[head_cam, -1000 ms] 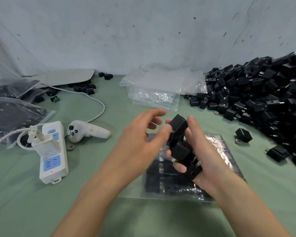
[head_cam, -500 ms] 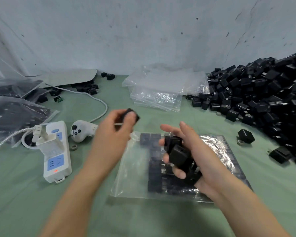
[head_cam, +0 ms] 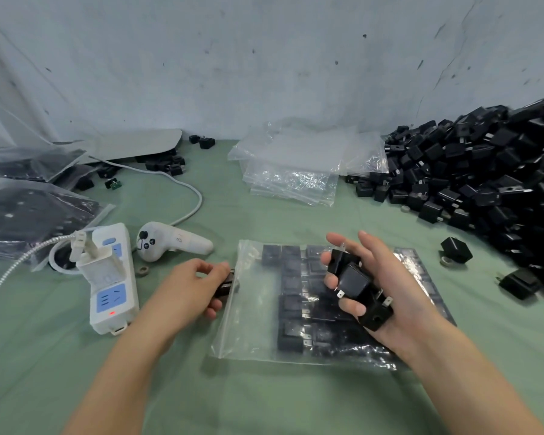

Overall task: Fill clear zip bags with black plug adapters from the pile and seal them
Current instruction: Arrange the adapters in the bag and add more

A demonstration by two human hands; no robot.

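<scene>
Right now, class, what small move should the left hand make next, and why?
Probably push the adapter in the left hand into the bag, beside the rows inside: it sits at the open edge, and the right hand holds more adapters.

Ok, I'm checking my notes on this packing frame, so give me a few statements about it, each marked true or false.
1. The left hand pinches one adapter at the bag's open edge. True.
2. The right hand is empty. False: it holds several adapters.
3. The pile lies left of the bag. False: it lies to the right.
4. The bag already holds rows of adapters. True.
5. The power strip shows a red light. True.
</scene>
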